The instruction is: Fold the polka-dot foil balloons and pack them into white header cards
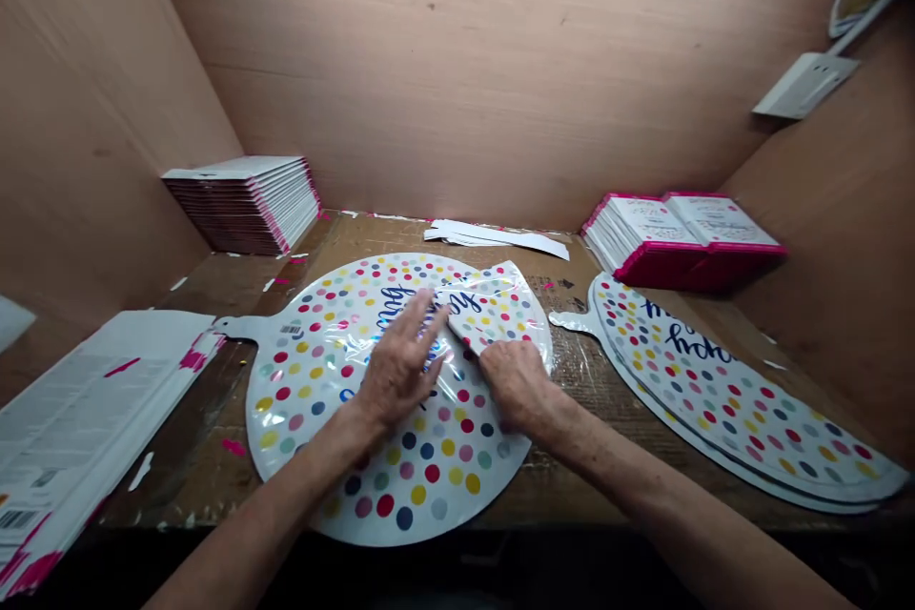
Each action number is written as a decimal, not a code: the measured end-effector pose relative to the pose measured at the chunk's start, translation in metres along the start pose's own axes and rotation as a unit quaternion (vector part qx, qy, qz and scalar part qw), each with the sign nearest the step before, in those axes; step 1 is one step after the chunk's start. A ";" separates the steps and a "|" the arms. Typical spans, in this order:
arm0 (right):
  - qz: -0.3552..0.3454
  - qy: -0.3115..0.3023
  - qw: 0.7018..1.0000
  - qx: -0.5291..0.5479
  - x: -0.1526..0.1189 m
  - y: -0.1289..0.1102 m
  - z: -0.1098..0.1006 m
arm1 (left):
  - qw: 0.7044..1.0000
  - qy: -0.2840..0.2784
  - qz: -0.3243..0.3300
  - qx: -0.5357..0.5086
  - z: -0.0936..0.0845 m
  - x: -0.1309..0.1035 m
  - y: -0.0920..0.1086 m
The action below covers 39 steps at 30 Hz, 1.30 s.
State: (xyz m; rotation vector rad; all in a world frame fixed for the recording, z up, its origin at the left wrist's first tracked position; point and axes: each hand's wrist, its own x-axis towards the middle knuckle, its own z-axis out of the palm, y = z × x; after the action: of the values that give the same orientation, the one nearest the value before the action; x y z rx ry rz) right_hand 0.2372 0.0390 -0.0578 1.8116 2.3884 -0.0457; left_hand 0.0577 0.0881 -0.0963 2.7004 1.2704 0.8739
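Note:
A round, flat foil balloon [307, 419] with coloured dots and blue lettering lies in front of me, its tail pointing left. On its middle, my left hand [404, 357] rests with the fingers stretched out. My right hand [518, 381] is closed at the balloon's right side. From its fingers a thin grey strip [463, 335] runs up toward my left fingertips; whether it is a tool or a fold of the foil, I cannot tell. The balloon's upper right edge looks creased into a corner.
More dotted balloons [743, 400] are stacked at right. Pink-edged card packs [701, 233] stand behind them. At back left is a stack of folded cards [247, 200]; printed white sheets [92, 400] lie at front left. White paper strips [497, 236] lie near the back wooden panel [464, 67].

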 end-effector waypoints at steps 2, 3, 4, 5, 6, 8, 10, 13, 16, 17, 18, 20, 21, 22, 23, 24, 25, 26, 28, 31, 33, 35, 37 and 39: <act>0.022 -0.008 1.000 0.013 -0.007 -0.023 -0.006 | 0.997 0.003 0.080 0.013 -0.002 -0.022 0.020; 0.014 -0.008 0.999 0.033 -0.012 -0.031 -0.007 | 0.996 -0.001 0.083 0.017 -0.003 -0.032 0.024; -0.025 -0.003 0.997 0.071 -0.019 -0.034 -0.007 | 0.997 -0.003 0.069 0.018 -0.003 -0.041 0.024; -0.088 0.006 0.989 0.118 -0.026 -0.033 -0.005 | 0.999 -0.003 0.047 0.014 -0.005 -0.050 0.019; -0.163 0.018 0.973 0.164 -0.032 -0.028 -0.001 | 1.000 0.000 0.023 0.004 -0.007 -0.059 0.011; -0.281 0.053 0.933 0.219 -0.040 -0.012 0.014 | 0.999 0.014 -0.016 -0.030 -0.018 -0.078 -0.008; -0.296 0.105 0.925 0.213 -0.038 0.003 0.032 | 0.997 0.026 -0.033 -0.064 -0.031 -0.097 -0.024; -0.281 0.154 0.927 0.193 -0.018 0.009 0.051 | 0.996 0.032 -0.039 -0.075 -0.047 -0.118 -0.036; -0.269 0.158 0.919 0.240 0.012 0.000 0.051 | 0.995 0.023 -0.062 -0.072 -0.053 -0.124 -0.039; -0.236 0.160 0.922 0.263 0.022 -0.005 0.048 | 0.993 0.024 -0.087 -0.075 -0.053 -0.123 -0.039; -0.192 0.161 0.926 0.283 0.032 -0.010 0.045 | 0.989 0.030 -0.125 -0.077 -0.052 -0.122 -0.040; -0.089 0.154 0.937 0.301 0.050 -0.020 0.039 | 0.968 0.053 -0.228 -0.087 -0.049 -0.117 -0.041; -0.046 0.147 0.942 0.298 0.058 -0.025 0.037 | 0.953 0.065 -0.280 -0.095 -0.047 -0.114 -0.041; -0.014 0.139 0.946 0.292 0.065 -0.030 0.035 | 0.938 0.072 -0.322 -0.102 -0.045 -0.112 -0.041; 0.009 0.132 0.949 0.286 0.071 -0.034 0.035 | 0.926 0.072 -0.355 -0.106 -0.043 -0.110 -0.040; 0.024 0.127 0.952 0.279 0.076 -0.037 0.036 | 0.918 0.072 -0.377 -0.099 -0.043 -0.108 -0.038; 0.033 0.125 0.953 0.273 0.079 -0.040 0.036 | 0.916 0.075 -0.388 -0.076 -0.042 -0.106 -0.035; 0.038 0.123 0.955 0.268 0.082 -0.041 0.037 | 0.918 0.086 -0.385 -0.040 -0.043 -0.104 -0.033; 0.045 0.116 0.958 0.258 0.085 -0.041 0.037 | 0.938 0.105 -0.328 0.041 -0.044 -0.099 -0.029; 0.050 0.105 0.963 0.243 0.082 -0.039 0.035 | 0.977 0.040 -0.181 0.102 -0.043 -0.093 -0.030; 0.046 0.135 0.964 0.224 0.075 -0.042 0.031 | 0.982 -0.043 -0.148 0.107 -0.038 -0.092 -0.036; -0.002 0.203 0.963 0.179 0.065 -0.055 0.028 | 0.975 -0.089 -0.167 0.113 -0.032 -0.092 -0.042; -0.099 0.238 0.960 0.111 0.059 -0.077 0.024 | 0.970 -0.109 -0.185 0.116 -0.030 -0.091 -0.047; -0.183 0.187 0.964 0.049 0.059 -0.103 0.019 | 0.964 -0.134 -0.201 0.112 -0.035 -0.087 -0.050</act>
State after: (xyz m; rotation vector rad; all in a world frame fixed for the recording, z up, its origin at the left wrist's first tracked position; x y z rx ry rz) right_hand 0.1252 0.0648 -0.0906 1.4984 3.0107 0.1563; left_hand -0.0393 0.0518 -0.1213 2.4493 1.8420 0.3250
